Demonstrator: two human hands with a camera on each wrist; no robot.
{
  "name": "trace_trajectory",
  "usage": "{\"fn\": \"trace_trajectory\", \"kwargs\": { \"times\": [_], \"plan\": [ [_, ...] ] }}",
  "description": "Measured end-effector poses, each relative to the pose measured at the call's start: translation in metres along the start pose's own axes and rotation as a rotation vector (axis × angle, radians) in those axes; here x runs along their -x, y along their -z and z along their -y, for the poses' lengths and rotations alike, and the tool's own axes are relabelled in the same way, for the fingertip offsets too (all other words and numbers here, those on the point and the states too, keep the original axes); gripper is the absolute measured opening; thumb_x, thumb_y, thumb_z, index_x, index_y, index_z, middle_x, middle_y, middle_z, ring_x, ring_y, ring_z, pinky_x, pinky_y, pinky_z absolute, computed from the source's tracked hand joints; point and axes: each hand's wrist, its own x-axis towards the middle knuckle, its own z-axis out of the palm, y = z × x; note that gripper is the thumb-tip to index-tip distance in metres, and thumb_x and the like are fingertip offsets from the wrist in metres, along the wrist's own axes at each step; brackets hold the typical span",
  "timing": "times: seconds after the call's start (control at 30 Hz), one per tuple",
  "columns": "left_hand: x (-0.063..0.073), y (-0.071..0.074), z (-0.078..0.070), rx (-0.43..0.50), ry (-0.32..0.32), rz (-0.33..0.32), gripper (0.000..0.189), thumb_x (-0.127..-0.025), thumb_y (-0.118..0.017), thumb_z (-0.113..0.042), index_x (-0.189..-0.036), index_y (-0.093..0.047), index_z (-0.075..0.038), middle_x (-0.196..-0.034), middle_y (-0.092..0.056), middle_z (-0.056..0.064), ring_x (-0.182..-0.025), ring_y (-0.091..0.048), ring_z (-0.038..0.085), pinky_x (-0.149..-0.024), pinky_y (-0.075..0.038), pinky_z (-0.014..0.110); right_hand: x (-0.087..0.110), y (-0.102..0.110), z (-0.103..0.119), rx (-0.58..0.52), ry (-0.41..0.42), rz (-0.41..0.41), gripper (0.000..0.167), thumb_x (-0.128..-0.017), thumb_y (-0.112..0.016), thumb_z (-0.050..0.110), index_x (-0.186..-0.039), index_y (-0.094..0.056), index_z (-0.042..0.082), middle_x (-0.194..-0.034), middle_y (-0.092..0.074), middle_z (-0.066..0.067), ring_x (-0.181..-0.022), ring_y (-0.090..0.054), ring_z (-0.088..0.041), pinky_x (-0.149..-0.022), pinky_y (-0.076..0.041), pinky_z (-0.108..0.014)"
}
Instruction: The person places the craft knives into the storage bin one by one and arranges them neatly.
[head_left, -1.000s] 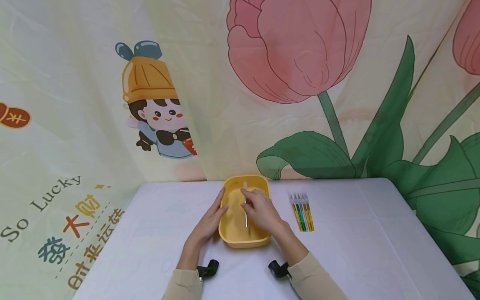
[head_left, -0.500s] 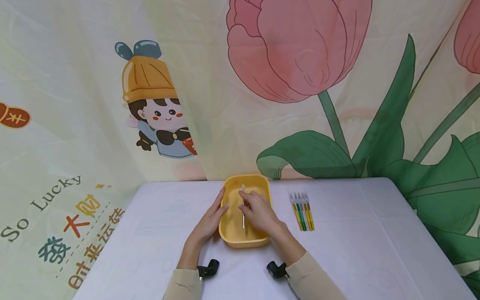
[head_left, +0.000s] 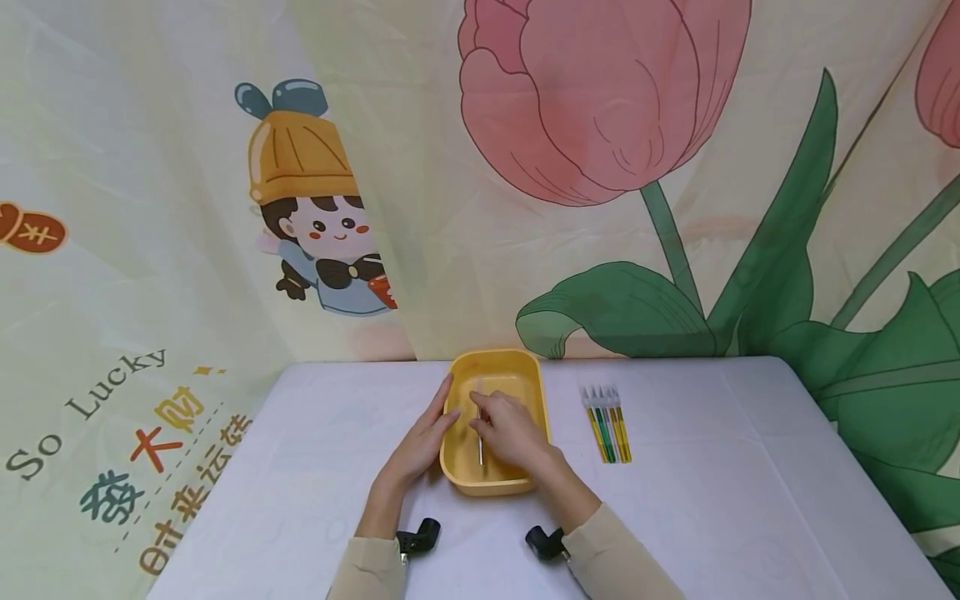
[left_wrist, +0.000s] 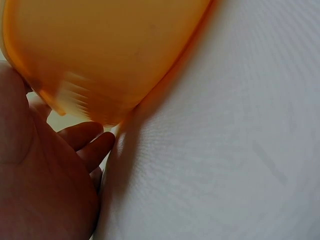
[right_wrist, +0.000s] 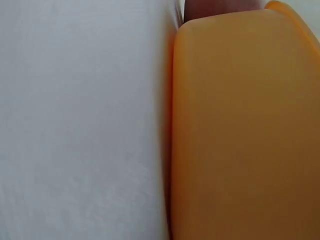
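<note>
In the head view my left hand holds the left side of a yellow tray, its thumb at the rim and its fingers along the outer wall. The left wrist view shows those fingers against the tray's underside corner. My right hand is over the inside of the tray and pinches a slim silver craft knife between thumb and forefinger. The knife lies lengthwise with the tray; its clear-capped end points away from me and is partly covered by the fingers. Whether it touches the tray floor I cannot tell.
Several capped craft knives with yellow, green and silver handles lie side by side to the right of the tray. A white cloth covers the table. Behind it hangs a printed curtain. A black wrist camera sits by each forearm.
My right hand has moved left inside the tray and slightly toward me, carrying the silver craft knife. My left hand has stayed on the tray's side.
</note>
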Motion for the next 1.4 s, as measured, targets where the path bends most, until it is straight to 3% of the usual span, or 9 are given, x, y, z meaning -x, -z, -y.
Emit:
{"fn": "trace_trajectory", "kwargs": {
  "times": [0.5, 0.77, 1.17, 1.4],
  "plan": [
    [0.001, -0.001, -0.003, -0.002, 0.001, 0.003, 0.062, -0.112, -0.042, -0.036, -0.166, -0.012, -0.043, -0.175, -0.011, -0.013, -0.163, -0.007, 0.020, -0.131, -0.007, 0.053, -0.005, -0.009, 0.000, 0.023, -0.076, 0.119, 0.047, -0.100, -0.071, 0.019, -0.144, -0.063, 0.006, -0.083, -0.058, 0.002, -0.074, -0.054, -0.013, -0.062, -0.044, -0.022],
    [0.001, 0.001, -0.003, -0.007, -0.044, 0.009, 0.062, -0.113, -0.043, -0.033, -0.168, -0.014, -0.037, -0.175, -0.012, -0.013, -0.163, -0.007, 0.018, -0.132, -0.007, 0.050, -0.004, -0.010, -0.001, 0.086, -0.045, 0.146, 0.045, -0.098, -0.073, 0.019, -0.139, -0.066, 0.003, -0.090, -0.066, 0.001, -0.085, -0.057, -0.014, -0.073, -0.047, -0.027],
    [0.001, 0.001, -0.003, -0.004, -0.043, 0.012, 0.062, -0.113, -0.042, -0.033, -0.167, -0.012, -0.038, -0.174, -0.010, -0.015, -0.163, -0.006, 0.017, -0.132, -0.007, 0.051, -0.005, -0.010, 0.000, 0.144, -0.038, 0.207, 0.033, -0.097, -0.074, 0.017, -0.127, -0.072, 0.003, -0.085, -0.065, 0.001, -0.080, -0.056, -0.015, -0.072, -0.047, -0.028],
    [0.001, 0.000, -0.001, -0.017, -0.029, 0.007, 0.062, -0.113, -0.042, -0.033, -0.167, -0.012, -0.040, -0.174, -0.010, -0.015, -0.163, -0.006, 0.018, -0.132, -0.006, 0.051, -0.005, -0.012, 0.000, 0.149, -0.050, 0.226, 0.042, -0.096, -0.075, 0.018, -0.134, -0.069, 0.002, -0.083, -0.062, 0.003, -0.081, -0.055, -0.015, -0.070, -0.044, -0.027]
  ]
}}
